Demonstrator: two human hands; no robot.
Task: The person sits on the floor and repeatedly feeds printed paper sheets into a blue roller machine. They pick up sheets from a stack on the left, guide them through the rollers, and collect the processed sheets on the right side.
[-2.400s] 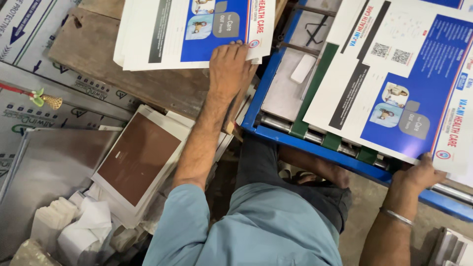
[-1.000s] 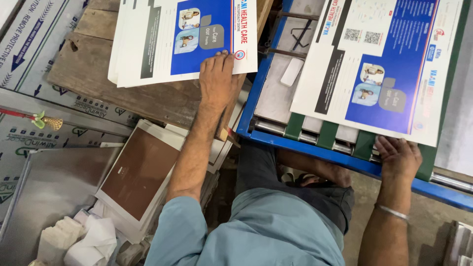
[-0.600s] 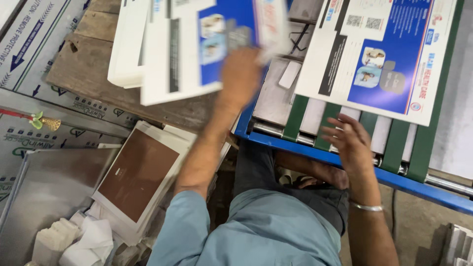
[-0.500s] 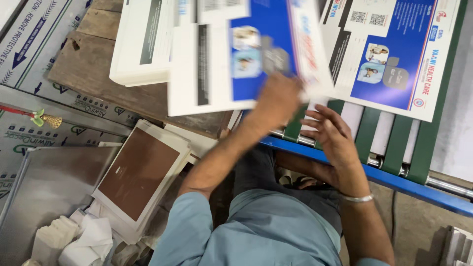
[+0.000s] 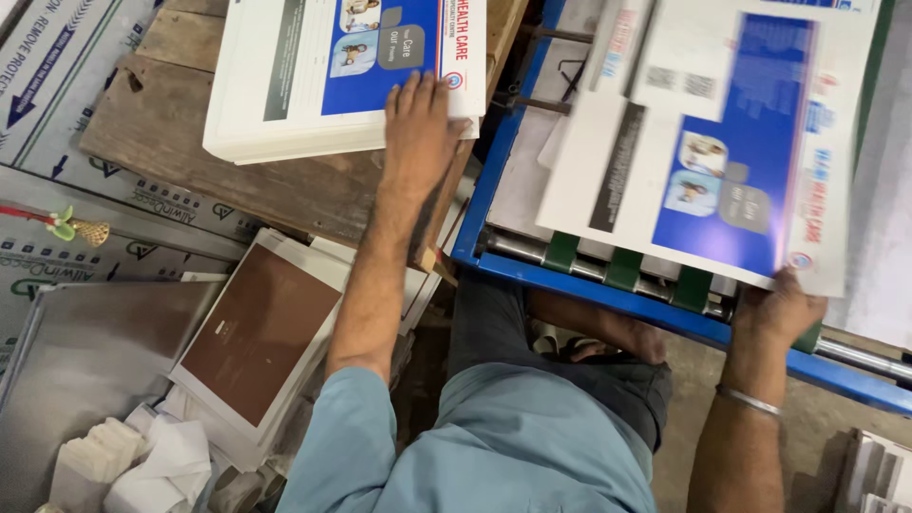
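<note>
Left hand (image 5: 418,123) lies flat, fingers spread, on a stack of printed sheets (image 5: 313,85); right hand (image 5: 781,309) pinches a blurred sheet (image 5: 703,142) over green belts (image 5: 622,269), which may skew if it slips

Left hand (image 5: 418,119): back on the near right corner of the printed sheet stack (image 5: 285,104), no longer swinging a sheet across to the right. Top sheet (image 5: 703,152): now over the green belts of the blue-framed feeder (image 5: 608,290), blurred. Right hand (image 5: 774,309): shifted from mid-feeder to that sheet's near right corner, gripping its edge.
</note>
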